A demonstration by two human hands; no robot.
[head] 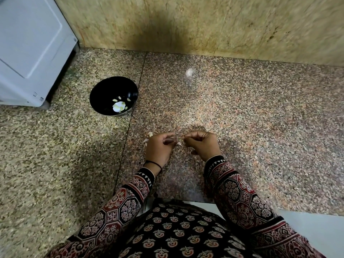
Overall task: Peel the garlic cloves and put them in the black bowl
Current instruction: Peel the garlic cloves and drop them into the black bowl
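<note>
**Garlic peeling, mid-clove**

Big speckled granite counter [242, 108] with a white appliance [28, 43] parked at the far left. Just right of that sits the black bowl [104, 90], well apart from the hands, and it's got a few pale peeled cloves [119, 106] lying in the bottom.

Near the front edge the person's left hand [158, 148] and right hand [202, 144] are almost touching, fingers curled in. Both pinch one small garlic clove [179, 142] between their fingertips, just above the counter. It's mostly hidden, so can't tell how much skin is off. A couple of papery skin scraps [149, 135] lie just beside the left hand.
</note>
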